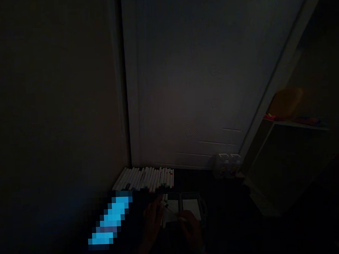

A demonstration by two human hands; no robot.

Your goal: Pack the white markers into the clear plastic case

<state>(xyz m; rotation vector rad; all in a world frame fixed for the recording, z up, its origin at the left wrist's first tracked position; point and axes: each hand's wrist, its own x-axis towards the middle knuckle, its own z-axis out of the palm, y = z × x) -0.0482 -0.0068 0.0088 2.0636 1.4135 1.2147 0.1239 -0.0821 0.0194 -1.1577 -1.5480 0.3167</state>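
Observation:
The room is very dark and both hands show only faintly. My right hand is closed around a slim white marker, whose dark end points up and left toward my other hand. My left hand lies at the left side of a clear plastic case, close to that dark end; its fingers are too dim to read. Two pale inner areas show in the case. More white markers lie along its left part, beside my left fingers.
A row of white markers lies behind the case, against a pale panel. Small clear containers with handles stand at the back right. A glowing blue blurred-out screen is at the left. A shelf unit rises on the right.

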